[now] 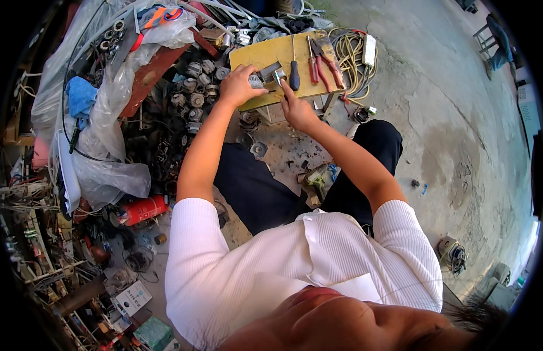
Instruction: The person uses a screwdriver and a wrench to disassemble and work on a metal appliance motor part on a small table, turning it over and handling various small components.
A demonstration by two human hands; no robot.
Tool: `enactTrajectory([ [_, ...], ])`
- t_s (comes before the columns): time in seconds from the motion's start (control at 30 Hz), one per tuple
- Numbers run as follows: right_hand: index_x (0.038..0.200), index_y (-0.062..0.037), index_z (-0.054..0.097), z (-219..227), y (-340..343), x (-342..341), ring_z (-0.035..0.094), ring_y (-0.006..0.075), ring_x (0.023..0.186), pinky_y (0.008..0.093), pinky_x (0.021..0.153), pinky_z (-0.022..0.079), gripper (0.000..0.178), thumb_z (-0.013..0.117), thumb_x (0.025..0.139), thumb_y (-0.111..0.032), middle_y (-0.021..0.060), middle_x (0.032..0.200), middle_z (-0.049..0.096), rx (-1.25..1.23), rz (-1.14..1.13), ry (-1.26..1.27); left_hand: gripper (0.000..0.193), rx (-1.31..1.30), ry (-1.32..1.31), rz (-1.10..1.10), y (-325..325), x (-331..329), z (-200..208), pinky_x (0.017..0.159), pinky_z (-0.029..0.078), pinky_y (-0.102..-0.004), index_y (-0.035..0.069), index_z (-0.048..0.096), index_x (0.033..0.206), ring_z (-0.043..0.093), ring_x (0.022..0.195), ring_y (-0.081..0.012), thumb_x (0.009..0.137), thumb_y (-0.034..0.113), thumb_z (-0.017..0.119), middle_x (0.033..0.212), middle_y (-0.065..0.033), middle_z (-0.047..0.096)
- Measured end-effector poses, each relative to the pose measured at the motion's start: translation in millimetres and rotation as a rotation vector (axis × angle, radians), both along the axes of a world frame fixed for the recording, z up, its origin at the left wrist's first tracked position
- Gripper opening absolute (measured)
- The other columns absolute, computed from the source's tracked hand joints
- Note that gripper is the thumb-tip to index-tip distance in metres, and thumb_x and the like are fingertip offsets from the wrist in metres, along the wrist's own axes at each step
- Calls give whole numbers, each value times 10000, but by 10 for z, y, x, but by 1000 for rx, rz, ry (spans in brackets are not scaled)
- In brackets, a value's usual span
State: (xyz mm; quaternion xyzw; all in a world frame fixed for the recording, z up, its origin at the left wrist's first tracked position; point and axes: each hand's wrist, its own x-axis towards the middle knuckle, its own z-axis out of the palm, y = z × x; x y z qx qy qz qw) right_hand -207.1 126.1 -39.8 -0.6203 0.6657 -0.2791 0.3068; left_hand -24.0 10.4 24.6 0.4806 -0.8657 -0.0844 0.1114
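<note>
My left hand (pixel 239 86) is closed around a small grey metal part (pixel 256 82), perhaps a motor housing, on a worn yellow tabletop (pixel 246 57). Beside it my right hand (pixel 297 110) is closed, its fingertips close to a short shiny piece (pixel 277 76); what it grips is too small to name. A grey metal bracket-like piece (pixel 271 68) lies between the hands. To their right are a screwdriver with a dark blue handle (pixel 294 77), a slim red-handled tool (pixel 313 70) and red-handled pliers (pixel 323 69).
Used small motors (pixel 195 99) are heaped left of the table. Behind them are clear plastic sheeting (pixel 122 169) and a red cylinder (pixel 144 209). Coiled cable (pixel 352 70) and a white power strip (pixel 369 50) lie at the right. A green power tool (pixel 316 178) rests between my legs.
</note>
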Motion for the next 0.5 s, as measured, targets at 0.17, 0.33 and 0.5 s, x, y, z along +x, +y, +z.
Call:
enactTrajectory([
  [0.17,1000,32,694,226,-625,-345,684,449,759,507,710,546,258,563,856,-137,288,828,681,-139,165,-14,645,-15,-24,-5,14,-56,38,845,535,-442,203,634,1144,647,1052,-328,632,524,862,1108,-66,641],
  [0.33,803,29,718,779,-1161,-428,694,329,593,393,554,544,124,683,719,-55,194,650,673,269,667,379,653,-57,-14,-12,28,-41,-10,846,532,-441,210,637,1146,648,1047,-326,622,523,867,1108,-59,643],
  [0.5,1014,-23,723,316,-567,-148,717,384,732,462,706,578,272,694,810,-201,274,820,694,-189,551,582,641,-7,2,-22,-7,-63,10,845,530,-435,206,637,1138,644,1053,-318,624,510,869,1090,-60,648],
])
